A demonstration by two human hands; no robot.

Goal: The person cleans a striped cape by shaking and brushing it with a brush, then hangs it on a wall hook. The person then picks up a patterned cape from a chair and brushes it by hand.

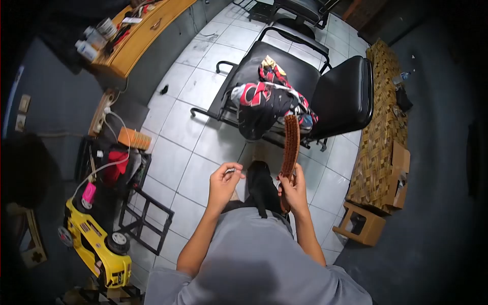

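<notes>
My right hand (pixel 293 189) is closed around the handle end of a long, slightly curved brown brush (pixel 291 145). Rows of tufts run along its face, and it points up and away from me. Raised in front of my body, my left hand (pixel 225 184) has its fingers curled toward the thumb; what they pinch, if anything, is too small to make out. Beyond the brush's tip, a crumpled black cloth with red and white patterns (pixel 269 101) lies on the seat of a black padded chair (pixel 305 68).
A wooden counter (pixel 137 38) with bottles stands at upper left. Below are an orange box (pixel 134 138), a black metal frame (pixel 147 221) and a yellow toy car (pixel 99 246). At right are a woven-patterned bench (pixel 381 127) and a brown stool (pixel 360 223). Another chair (pixel 300 7) stands behind.
</notes>
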